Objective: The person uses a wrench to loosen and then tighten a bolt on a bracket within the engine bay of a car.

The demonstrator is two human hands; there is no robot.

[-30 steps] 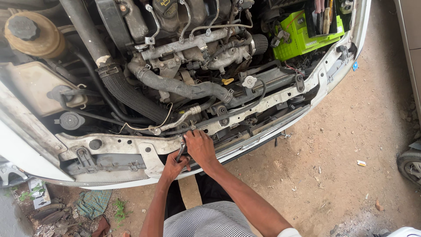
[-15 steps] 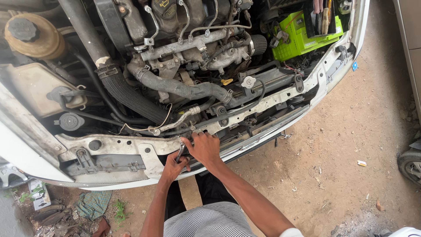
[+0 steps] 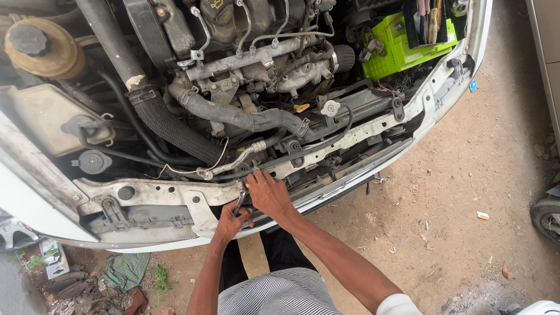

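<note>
**Open engine bay, two hands at the front crossmember**

Item: the person's left hand point(image 3: 232, 221), near centre of the scene, fingers wrapped around the lower end of a small metal wrench point(image 3: 240, 201). The wrench stands nearly upright, its upper end at the near edge of the white front crossmember point(image 3: 151, 189).

Item: the person's right hand point(image 3: 269, 192), just right of the left one and touching it at the thumb side. It lies palm down with fingers curled over the crossmember's edge, the fingertips beside the wrench's upper end. Whether it grips anything beneath the palm cannot be told.

Item: the crossmember, a scuffed white metal panel running from near left to far right across the car's front, with round holes and a black latch bracket point(image 3: 111, 209) left of the hands.

Item: a thick black ribbed hose point(image 3: 169, 125), far left of the hands, and a grey radiator hose point(image 3: 239, 116) curving above them.

Item: a yellowed fluid reservoir with a black cap point(image 3: 38, 49), far left corner.

Item: a bright green battery point(image 3: 396, 49), far right.

Item: bare dirt ground point(image 3: 461, 192) to the right, with a green rag point(image 3: 125, 271) and debris at near left.

Item: a striped garment point(image 3: 274, 297) at the near edge, between the forearms.
</note>
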